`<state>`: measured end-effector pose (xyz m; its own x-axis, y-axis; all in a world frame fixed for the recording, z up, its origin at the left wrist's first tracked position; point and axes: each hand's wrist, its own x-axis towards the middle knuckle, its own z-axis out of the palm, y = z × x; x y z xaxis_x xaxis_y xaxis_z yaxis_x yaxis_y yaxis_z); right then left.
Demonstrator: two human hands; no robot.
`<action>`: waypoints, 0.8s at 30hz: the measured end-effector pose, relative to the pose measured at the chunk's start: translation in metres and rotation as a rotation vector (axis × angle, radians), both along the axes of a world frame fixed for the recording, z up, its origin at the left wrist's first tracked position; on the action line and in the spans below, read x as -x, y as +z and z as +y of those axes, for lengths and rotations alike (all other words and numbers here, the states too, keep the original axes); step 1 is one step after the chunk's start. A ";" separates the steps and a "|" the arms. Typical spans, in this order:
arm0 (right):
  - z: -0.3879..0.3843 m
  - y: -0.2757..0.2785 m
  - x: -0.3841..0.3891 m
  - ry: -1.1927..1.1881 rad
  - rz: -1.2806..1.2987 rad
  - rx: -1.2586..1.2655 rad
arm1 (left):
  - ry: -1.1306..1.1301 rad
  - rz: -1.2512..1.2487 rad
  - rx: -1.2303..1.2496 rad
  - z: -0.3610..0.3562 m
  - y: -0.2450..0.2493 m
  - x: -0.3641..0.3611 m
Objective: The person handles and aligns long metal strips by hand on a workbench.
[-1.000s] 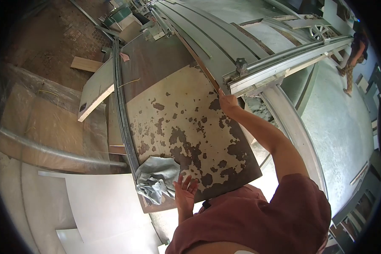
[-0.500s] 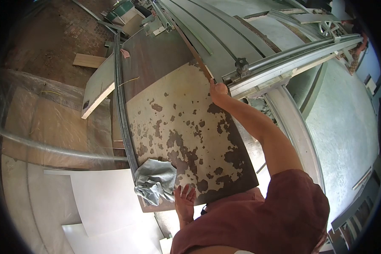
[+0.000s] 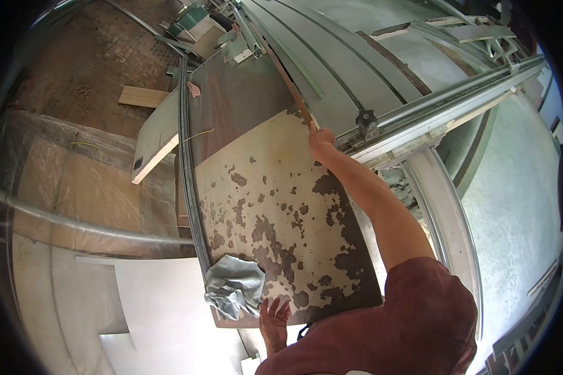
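Note:
My right hand (image 3: 321, 142) is closed around the near end of a narrow reddish-brown wooden strip (image 3: 288, 81), which runs along the long edge of the saw table. My left hand (image 3: 274, 322) hangs at the near edge of the work surface with its fingers apart, holding nothing. Just left of it, a crumpled grey cloth (image 3: 236, 284) lies on the corner of a dark board (image 3: 238, 94) patched with worn, pale coating. The strip's far end is hard to make out among the metal parts at the top.
A metal crosscut fence (image 3: 444, 112) with a black knob (image 3: 366, 120) extends to the right. The grey slotted saw table (image 3: 338, 50) lies beyond the strip. White panels (image 3: 162, 294) and plastic-covered sheets (image 3: 94, 181) stand on the left, near a pale board (image 3: 156, 134).
The camera view has shifted, so the bench sits lower in the picture. Relative to the table, my right hand has moved forward along the edge with the strip. My left hand stays beside the cloth.

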<state>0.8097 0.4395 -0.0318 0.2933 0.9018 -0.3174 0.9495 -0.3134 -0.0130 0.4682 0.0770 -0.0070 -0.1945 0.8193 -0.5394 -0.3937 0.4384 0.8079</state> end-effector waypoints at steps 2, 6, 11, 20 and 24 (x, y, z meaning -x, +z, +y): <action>0.023 -0.022 -0.002 -0.033 0.027 -0.022 | 0.024 -0.006 0.014 0.000 0.000 -0.003; 0.039 -0.033 -0.006 -0.034 0.018 -0.062 | 0.058 0.003 0.053 0.000 -0.001 -0.009; 0.065 -0.056 -0.014 -0.040 -0.027 -0.137 | 0.062 0.007 0.057 0.005 -0.001 -0.013; 0.102 -0.062 -0.026 -0.290 0.333 -0.268 | 0.069 0.022 0.060 0.018 -0.004 -0.017; 0.115 -0.057 -0.027 -0.150 0.081 -0.227 | 0.063 0.046 0.078 0.026 -0.006 -0.016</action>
